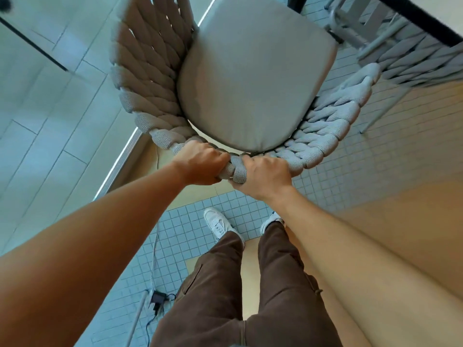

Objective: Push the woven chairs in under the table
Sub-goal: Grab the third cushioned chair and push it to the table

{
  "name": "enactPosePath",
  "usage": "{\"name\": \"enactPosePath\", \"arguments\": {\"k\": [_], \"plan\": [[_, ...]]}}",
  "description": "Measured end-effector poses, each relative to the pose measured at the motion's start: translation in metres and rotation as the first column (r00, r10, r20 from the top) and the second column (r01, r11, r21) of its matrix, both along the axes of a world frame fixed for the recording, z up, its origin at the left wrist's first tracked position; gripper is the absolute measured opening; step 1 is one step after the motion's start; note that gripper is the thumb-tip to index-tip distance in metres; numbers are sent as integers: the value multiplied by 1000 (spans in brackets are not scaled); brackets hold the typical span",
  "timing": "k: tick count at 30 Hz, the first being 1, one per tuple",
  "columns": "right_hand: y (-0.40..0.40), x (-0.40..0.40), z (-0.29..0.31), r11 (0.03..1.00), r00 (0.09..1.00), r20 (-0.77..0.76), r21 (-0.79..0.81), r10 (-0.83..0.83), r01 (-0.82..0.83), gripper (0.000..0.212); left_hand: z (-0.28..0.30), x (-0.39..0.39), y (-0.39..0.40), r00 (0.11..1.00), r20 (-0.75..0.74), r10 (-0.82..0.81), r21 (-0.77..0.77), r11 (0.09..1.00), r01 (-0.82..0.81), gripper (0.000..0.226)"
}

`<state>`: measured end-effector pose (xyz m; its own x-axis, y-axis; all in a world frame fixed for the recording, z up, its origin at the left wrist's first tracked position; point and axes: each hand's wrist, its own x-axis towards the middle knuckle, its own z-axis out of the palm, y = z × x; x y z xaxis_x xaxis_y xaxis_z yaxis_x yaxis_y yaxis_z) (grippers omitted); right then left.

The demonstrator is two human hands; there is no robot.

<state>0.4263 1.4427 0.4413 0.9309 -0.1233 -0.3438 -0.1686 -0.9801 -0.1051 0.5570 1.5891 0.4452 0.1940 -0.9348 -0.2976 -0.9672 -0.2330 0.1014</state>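
A grey woven chair (pixel 150 78) with a thick rope back and a pale seat cushion (pixel 255 78) stands right in front of me, seen from above. My left hand (pixel 200 162) and my right hand (pixel 264 175) sit side by side on the top of its curved backrest, both closed around the woven rim. The dark-edged table (pixel 426 23) shows at the top right corner. A second woven chair (pixel 413 61) stands beside it, partly under the table edge.
Small grey floor tiles lie under my white shoes (pixel 218 225). A glass wall with a metal floor rail (pixel 120 161) runs along the left. A black adapter with cables (pixel 157 298) lies on the floor near my left leg.
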Motion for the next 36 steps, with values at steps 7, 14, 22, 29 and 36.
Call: {"name": "enactPosePath", "arguments": {"k": [7,14,22,29,36], "plan": [[-12,6,-7,996,996,15,-28,91,-90,56,1,7,-4,999,-5,-33,-27,999,32,31],[-30,25,-9,996,997,20,-54,76,-74,56,-3,25,-19,998,56,-23,-5,1000,24,29],[-45,46,-13,998,996,60,-32,64,-63,52,-4,45,-36,997,78,-18,25,1000,16,36],[-55,65,-15,998,995,80,-20,58,-56,51,-3,64,-47,995,97,0,43,999,-4,39],[-58,78,-14,998,994,96,-17,56,-55,48,1,76,-52,997,72,25,48,998,-29,37]]}}
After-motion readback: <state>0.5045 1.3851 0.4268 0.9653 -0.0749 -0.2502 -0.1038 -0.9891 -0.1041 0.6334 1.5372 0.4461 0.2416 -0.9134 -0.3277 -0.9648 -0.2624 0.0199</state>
